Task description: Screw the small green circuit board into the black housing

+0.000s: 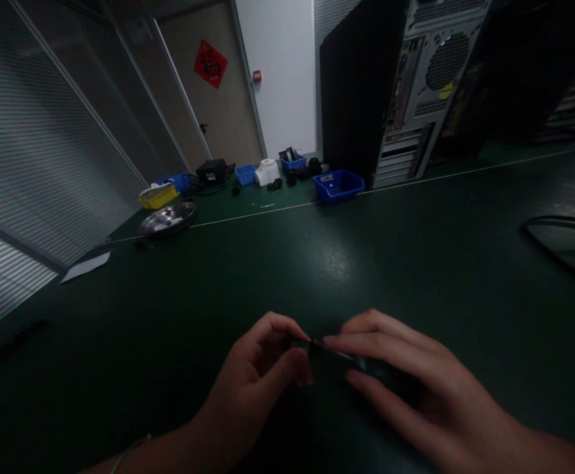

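Observation:
My left hand (260, 375) is closed in a pinch near the bottom centre, thumb and forefinger on a small dark part (316, 350). Most of that part is hidden by the fingers and the dim light. From the right, my right hand (410, 375) grips a screwdriver-like tool (343, 355) with a thin metal shaft and a dark bluish handle mostly covered by the fingers. The shaft's tip meets or nearly meets the small part; I cannot tell which. Both hands are just above the dark green tabletop (248, 270).
A blue bin (339, 186) stands beside a black computer tower (356, 92). Farther left are a round metal dish (168, 219), a yellow tray (158, 196), a white plastic housing (268, 172) and a black box (211, 171). Black cable (554, 247) loops at right; paper (86, 267) lies left.

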A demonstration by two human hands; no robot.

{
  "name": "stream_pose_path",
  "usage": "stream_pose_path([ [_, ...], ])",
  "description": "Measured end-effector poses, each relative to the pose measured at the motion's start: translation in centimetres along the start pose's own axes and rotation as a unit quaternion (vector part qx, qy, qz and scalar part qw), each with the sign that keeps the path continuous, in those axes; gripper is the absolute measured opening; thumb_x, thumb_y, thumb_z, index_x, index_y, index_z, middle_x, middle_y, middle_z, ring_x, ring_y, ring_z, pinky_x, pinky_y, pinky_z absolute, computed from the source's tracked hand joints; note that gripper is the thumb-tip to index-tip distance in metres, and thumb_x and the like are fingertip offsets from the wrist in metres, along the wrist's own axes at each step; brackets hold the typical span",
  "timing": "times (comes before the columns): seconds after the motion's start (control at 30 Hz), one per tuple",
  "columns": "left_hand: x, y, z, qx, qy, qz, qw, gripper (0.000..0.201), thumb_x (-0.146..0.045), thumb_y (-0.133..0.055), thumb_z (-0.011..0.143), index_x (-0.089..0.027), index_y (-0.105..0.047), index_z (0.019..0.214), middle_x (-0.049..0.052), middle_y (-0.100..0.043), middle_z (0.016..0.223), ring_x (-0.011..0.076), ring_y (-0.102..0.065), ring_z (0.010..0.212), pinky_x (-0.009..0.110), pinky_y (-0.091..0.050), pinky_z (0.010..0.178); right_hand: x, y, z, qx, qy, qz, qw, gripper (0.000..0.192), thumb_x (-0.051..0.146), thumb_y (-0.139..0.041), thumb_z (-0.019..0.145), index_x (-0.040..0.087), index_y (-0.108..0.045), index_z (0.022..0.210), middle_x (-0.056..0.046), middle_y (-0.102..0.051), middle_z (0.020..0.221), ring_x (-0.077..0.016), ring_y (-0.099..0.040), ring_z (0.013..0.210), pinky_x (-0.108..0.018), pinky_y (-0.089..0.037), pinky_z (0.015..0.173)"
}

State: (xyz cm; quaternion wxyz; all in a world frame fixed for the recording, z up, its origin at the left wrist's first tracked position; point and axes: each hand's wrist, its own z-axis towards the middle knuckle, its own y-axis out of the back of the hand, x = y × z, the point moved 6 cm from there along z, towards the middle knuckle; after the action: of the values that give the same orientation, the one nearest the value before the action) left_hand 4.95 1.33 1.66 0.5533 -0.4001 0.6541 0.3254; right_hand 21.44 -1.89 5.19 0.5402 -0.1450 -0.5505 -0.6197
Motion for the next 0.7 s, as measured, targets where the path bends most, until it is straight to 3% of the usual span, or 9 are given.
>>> stream_pose_path([
  [0.13, -0.8, -0.3, -0.3, 0.045, -0.073, 0.184, 0.979, 0.023, -0.040, -0.056, 0.089, -0.019, -0.063, 0.092, 0.004, -0.061, 0.087, 0.0167, -0.056, 0.083, 0.029, -0.042, 0.073, 0.2, 0.7, 0.0, -0.063, 0.013, -0.015, 0.998, 0.039, 0.010, -0.057, 0.087, 0.031, -0.057, 0.120, -0.002, -0.065, 0.106, -0.0155, -0.063, 0.100, -0.024, -0.054, 0.082],
  [0.3, -1.1, -1.3, -0.6, 0.106, -0.152, 0.349, 0.919, 0.021, -0.036, -0.054, 0.090, -0.020, -0.067, 0.097, 0.005, -0.061, 0.087, 0.0193, -0.051, 0.086, 0.032, -0.039, 0.075, 0.1, 0.5, 0.1, -0.059, 0.010, -0.016, 0.998, 0.034, 0.011, -0.056, 0.087, 0.029, -0.059, 0.116, -0.001, -0.066, 0.104, -0.0141, -0.064, 0.097, -0.023, -0.054, 0.082],
  [0.43, -1.0, -1.5, -0.8, 0.104, -0.171, 0.404, 0.893, 0.027, -0.035, -0.050, 0.092, -0.022, -0.064, 0.111, 0.007, -0.059, 0.096, 0.0208, -0.049, 0.091, 0.033, -0.039, 0.078, 0.0, 0.4, 0.0, -0.062, 0.009, -0.017, 0.998, 0.035, 0.010, -0.057, 0.087, 0.030, -0.059, 0.116, -0.001, -0.067, 0.105, -0.0143, -0.064, 0.100, -0.022, -0.053, 0.081],
  [0.57, -1.3, -1.5, -0.9, 0.083, -0.179, 0.409, 0.891, 0.032, -0.035, -0.046, 0.093, -0.023, -0.056, 0.121, 0.008, -0.057, 0.105, 0.0219, -0.048, 0.095, 0.035, -0.039, 0.081, -0.1, 0.4, -0.2, -0.056, 0.000, -0.013, 0.998, 0.033, 0.012, -0.057, 0.087, 0.028, -0.058, 0.115, -0.002, -0.067, 0.105, -0.0156, -0.063, 0.100, -0.024, -0.053, 0.082],
  [0.7, -1.7, -1.1, -1.0, 0.030, -0.207, 0.412, 0.887, 0.025, -0.041, -0.056, 0.086, -0.019, -0.057, 0.099, 0.007, -0.057, 0.090, 0.0206, -0.048, 0.081, 0.033, -0.037, 0.073, -0.5, -0.3, 0.1, 0.005, -0.047, -0.010, 0.999, 0.015, 0.016, -0.055, 0.088, 0.023, -0.060, 0.101, -0.004, -0.066, 0.096, -0.0163, -0.064, 0.087, -0.026, -0.053, 0.075],
])
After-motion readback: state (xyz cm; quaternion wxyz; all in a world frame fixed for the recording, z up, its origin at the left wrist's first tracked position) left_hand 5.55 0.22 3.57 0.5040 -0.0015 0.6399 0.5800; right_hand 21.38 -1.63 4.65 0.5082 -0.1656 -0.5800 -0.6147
